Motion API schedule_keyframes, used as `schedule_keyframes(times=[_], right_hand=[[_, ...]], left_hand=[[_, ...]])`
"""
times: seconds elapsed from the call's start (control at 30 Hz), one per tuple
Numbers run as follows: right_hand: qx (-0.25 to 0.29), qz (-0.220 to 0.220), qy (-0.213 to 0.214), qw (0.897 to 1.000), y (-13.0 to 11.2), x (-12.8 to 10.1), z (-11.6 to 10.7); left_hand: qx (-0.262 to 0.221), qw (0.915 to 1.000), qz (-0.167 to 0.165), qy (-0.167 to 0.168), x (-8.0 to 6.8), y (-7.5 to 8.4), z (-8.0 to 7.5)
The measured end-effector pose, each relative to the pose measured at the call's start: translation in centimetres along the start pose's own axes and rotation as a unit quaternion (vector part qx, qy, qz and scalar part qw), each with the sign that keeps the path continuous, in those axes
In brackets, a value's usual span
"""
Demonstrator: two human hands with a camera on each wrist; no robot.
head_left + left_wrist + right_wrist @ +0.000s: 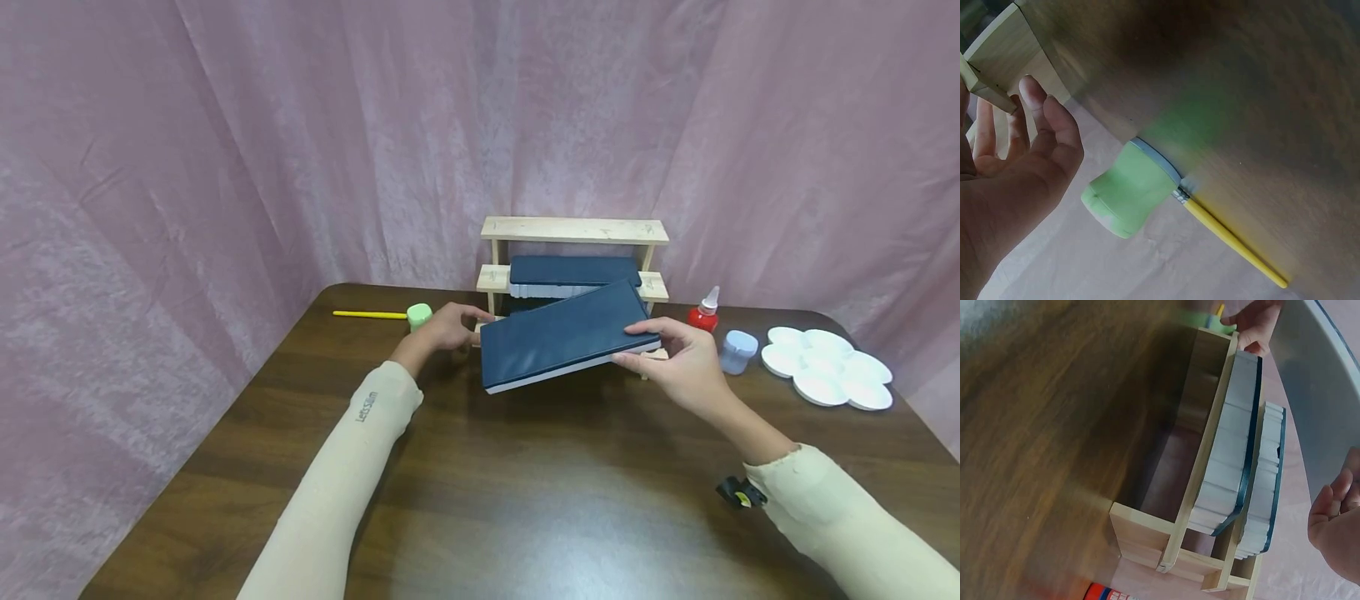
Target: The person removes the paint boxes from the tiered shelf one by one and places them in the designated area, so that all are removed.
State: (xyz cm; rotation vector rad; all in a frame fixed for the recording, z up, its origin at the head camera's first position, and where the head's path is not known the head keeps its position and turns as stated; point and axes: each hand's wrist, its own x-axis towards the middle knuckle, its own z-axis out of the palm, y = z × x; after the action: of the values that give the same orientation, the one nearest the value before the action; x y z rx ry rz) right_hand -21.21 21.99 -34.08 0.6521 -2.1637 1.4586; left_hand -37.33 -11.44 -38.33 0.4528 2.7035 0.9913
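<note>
My right hand [686, 362] pinches the right end of a flat case [562, 337] with a dark blue top and pale sides. The case is tilted in front of a stepped wooden rack [573, 229], and its smooth grey underside shows in the right wrist view. At the rack's left end, my left hand [450, 327] holds the end of the lowest board [994, 94] between thumb and fingers. Two similar cases lie on the rack: one on the lower step [1225, 444], mostly covered in the head view, and another on the middle step [573, 271].
Beside my left hand stand a green-lidded jar [419, 314] and a yellow-handled paintbrush [371, 314]. Right of the rack are a red bottle [703, 318] with a pointed cap, a pale blue-lidded jar [738, 351] and a white flower-shaped palette [825, 367]. A pink curtain [420, 142] hangs behind.
</note>
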Motion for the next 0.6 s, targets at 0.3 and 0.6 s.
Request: schedule_keyframes(times=[0.3, 0.6], right_hand=[[0.016, 0.027, -0.013, 0.999, 2.0, -0.6, 0.3], [-0.032, 0.027, -0.024, 0.999, -1.6, -1.4, 0.6]], left_hand=[[-0.011, 0.9999, -0.009, -0.001, 0.0, -0.2, 0.0], [0.000, 0.9999, -0.013, 0.001, -0.1, 0.0, 0.0]])
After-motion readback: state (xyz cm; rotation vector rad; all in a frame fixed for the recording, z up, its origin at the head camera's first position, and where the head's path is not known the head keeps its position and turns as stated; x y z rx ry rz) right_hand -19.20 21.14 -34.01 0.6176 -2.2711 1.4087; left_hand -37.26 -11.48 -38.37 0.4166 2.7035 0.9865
